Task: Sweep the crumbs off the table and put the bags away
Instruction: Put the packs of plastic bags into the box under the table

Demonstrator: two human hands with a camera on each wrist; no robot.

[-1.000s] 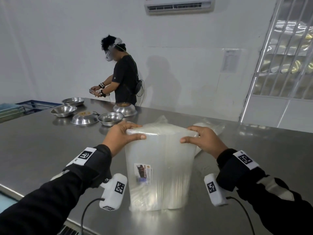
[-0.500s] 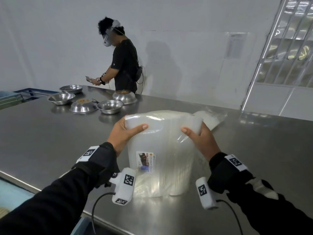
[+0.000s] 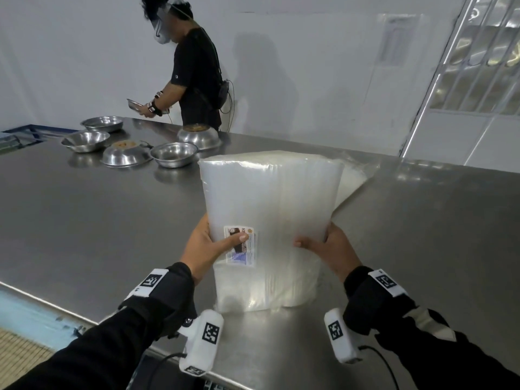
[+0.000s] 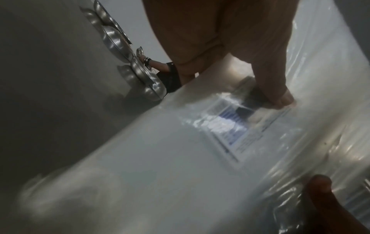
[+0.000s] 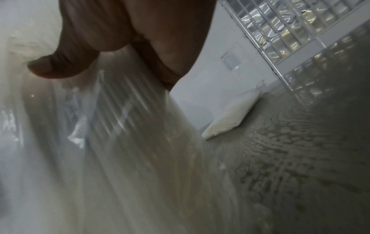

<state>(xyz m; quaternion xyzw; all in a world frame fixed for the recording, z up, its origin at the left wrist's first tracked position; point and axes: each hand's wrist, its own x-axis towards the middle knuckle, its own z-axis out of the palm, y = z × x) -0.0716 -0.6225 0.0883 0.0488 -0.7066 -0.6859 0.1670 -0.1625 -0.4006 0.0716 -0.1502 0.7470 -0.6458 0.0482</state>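
Note:
A thick, clear-wrapped pack of plastic bags stands upright on the steel table, its lower edge near the front. My left hand grips its left side, thumb lying across the printed label. My right hand grips the right side, thumb on the front face. In the left wrist view the pack fills the frame under my thumb. In the right wrist view the pack is blurred. A second bag of white material lies behind it; this bag also shows flat on the table.
Several steel bowls sit at the back left of the table. A person in black stands behind them holding a bowl. The table's front edge runs close to my arms. A barred window is at right.
Both hands have slid from the top corners of the pack down to its middle sides. The view has moved closer and tilted down. The person at the back turned further away.

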